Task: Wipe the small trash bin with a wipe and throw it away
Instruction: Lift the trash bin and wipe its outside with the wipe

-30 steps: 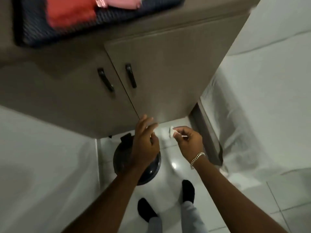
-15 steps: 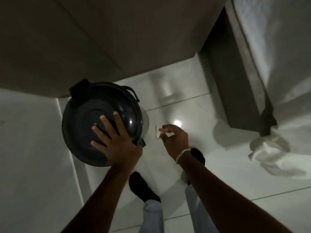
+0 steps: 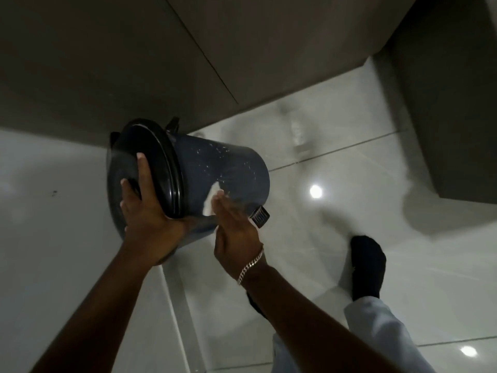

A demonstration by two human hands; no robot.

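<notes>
No readable txt, labels, brand marks or nos. anywhere in view. Trash bin: dark body w/ pale specks only, no print; its lid is plain black. Wipe: plain white, no logo. Cabinet fronts bare, no stickers or signs. Floor tiles show only glare spots.
</notes>
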